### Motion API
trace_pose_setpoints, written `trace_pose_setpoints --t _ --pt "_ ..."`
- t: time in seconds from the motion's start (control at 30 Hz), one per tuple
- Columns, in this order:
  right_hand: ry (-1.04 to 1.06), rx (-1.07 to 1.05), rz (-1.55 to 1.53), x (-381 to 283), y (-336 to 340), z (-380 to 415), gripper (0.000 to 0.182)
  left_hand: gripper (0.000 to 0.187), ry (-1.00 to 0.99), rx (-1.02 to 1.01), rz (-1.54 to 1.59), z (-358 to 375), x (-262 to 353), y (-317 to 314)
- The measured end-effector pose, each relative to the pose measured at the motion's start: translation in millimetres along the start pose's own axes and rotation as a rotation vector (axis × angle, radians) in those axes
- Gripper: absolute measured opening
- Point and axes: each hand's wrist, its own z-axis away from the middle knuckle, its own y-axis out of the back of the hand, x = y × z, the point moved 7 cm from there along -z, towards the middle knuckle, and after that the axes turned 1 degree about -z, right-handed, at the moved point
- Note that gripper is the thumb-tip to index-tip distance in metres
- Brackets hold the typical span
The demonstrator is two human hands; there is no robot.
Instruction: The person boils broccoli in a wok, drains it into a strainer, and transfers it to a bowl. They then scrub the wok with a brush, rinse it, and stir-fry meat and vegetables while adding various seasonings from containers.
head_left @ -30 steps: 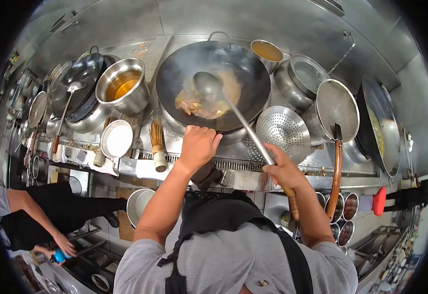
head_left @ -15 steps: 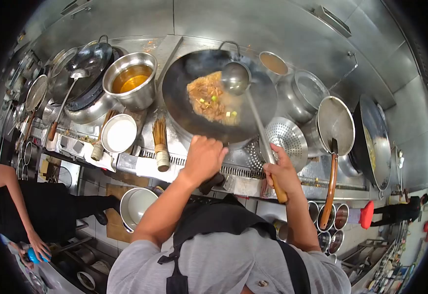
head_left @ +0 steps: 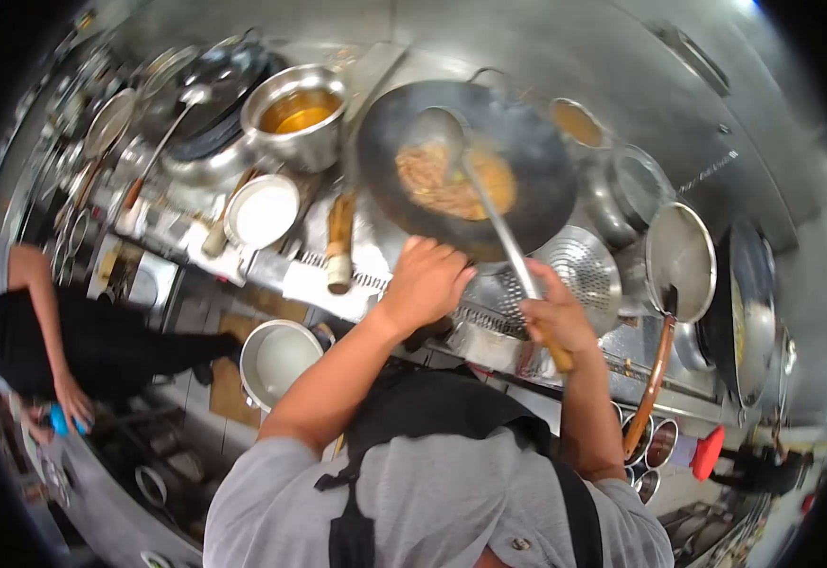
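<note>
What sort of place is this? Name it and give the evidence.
Most likely a commercial restaurant kitchen. The left hand grips a large wok of fried food, and the right hand works a long ladle. Steel pots, a perforated strainer and steel walls surround the range.

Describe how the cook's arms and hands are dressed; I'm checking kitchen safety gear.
Both hands, left hand and right hand, are bare: no gloves, and no rings or watch visible. The forearms are uncovered; short grey sleeves end above the elbows. Black apron straps cross the grey shirt's shoulders.
</note>
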Motion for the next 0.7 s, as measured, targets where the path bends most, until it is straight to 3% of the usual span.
trace_pose_setpoints --t 0.07,0.17,0.3,0.43,0.53,0.63,0.7 --pt "0.015 0.081 0.274 -17 -2 19 0.069 0.019 0.003 -0.027 -0.062 1 -18 -26" --pt "0.393 0.279 0.622 13 32 29 0.071 0.018 0.01 -0.083 -0.114 7 -10 -18" --pt "0.538 0.395 0.527 68 47 45 0.069 0.019 0.029 -0.033 -0.069 8 4 1" --pt "0.084 0.376 0.291 122 43 52 0.045 0.019 0.017 -0.041 -0.05 2 -5 -28" --pt "0.003 0.212 -0.185 126 21 65 0.051 0.018 0.047 -0.065 -0.027 -3 -2 -17" --pt "-0.027 0.083 -0.442 122 11 69 0.057 0.021 0.06 -0.093 -0.037 -11 -6 -26" --pt "-0.039 0.055 -0.45 121 11 64 0.06 0.022 0.076 -0.088 -0.044 -14 -10 -33"
